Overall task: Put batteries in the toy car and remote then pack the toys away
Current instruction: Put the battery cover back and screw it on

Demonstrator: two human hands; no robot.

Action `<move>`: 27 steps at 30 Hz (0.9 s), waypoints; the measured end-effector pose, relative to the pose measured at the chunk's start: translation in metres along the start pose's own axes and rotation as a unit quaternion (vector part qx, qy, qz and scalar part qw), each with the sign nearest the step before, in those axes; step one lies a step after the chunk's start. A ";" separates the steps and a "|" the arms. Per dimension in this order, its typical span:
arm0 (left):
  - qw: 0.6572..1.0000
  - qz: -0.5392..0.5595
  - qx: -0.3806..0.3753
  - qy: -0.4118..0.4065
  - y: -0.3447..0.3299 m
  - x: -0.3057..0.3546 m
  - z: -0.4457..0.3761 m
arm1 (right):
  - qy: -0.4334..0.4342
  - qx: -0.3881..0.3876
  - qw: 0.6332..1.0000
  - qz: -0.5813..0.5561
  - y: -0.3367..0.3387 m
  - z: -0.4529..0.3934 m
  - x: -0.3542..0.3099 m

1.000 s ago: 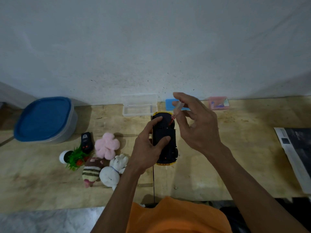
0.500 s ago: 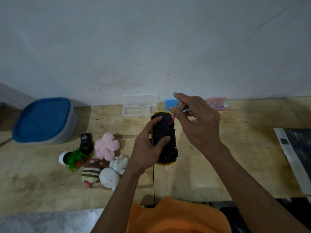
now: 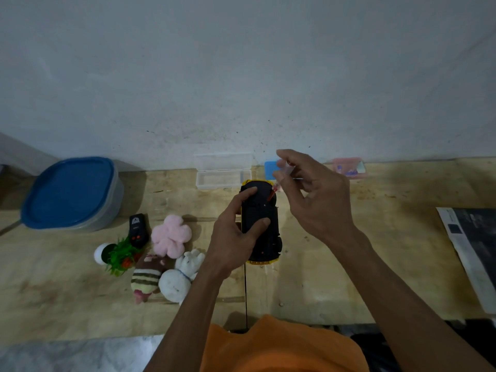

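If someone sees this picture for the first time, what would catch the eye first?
Probably the two hands at the centre: the left hand grips an upturned toy car, while the right hand works a small screwdriver at its far end. Next, the big blue-lidded tub at far left, with soft toys clustered before it.

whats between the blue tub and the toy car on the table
In the head view, the black remote and pink plush flower lie between the blue-lidded tub and toy car.
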State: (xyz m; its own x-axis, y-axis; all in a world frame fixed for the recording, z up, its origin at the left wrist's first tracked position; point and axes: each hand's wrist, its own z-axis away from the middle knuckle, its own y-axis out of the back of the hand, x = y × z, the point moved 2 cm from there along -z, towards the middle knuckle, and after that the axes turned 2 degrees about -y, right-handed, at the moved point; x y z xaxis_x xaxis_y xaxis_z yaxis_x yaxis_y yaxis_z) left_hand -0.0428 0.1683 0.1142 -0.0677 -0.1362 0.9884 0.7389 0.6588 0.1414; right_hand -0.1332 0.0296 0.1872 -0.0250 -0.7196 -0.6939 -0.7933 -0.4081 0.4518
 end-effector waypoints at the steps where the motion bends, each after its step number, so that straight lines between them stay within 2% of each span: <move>1: 1.000 -0.001 -0.002 0.000 0.000 -0.001 0.000 | 0.008 0.007 1.000 0.010 0.000 0.000 0.001; 4: 1.000 -0.004 -0.004 -0.002 -0.002 -0.003 0.002 | 0.019 0.009 0.999 0.038 0.000 0.000 0.002; 8: 1.000 0.010 -0.001 0.007 -0.003 -0.005 0.001 | -0.021 -0.030 0.999 -0.006 -0.001 0.003 0.002; 13: 1.000 -0.005 0.003 -0.005 0.000 -0.006 0.001 | -0.003 0.014 0.999 0.030 -0.003 0.003 0.005; 18: 1.000 -0.008 0.002 0.000 0.000 -0.006 0.001 | -0.036 -0.007 0.999 -0.013 -0.006 0.005 0.004; 24: 1.000 -0.009 -0.006 0.002 -0.002 -0.006 0.001 | -0.002 0.027 0.999 0.035 -0.009 0.001 0.003; 27: 1.000 -0.013 -0.003 0.003 -0.002 -0.005 -0.001 | -0.036 0.005 0.999 -0.015 -0.009 0.005 0.002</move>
State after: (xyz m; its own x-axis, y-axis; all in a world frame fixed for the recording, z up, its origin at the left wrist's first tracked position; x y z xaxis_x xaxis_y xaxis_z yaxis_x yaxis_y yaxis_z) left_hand -0.0431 0.1674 0.1085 -0.0833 -0.1577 0.9840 0.7412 0.6502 0.1669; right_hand -0.1288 0.0349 0.1792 -0.0444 -0.6655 -0.7451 -0.8006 -0.4223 0.4250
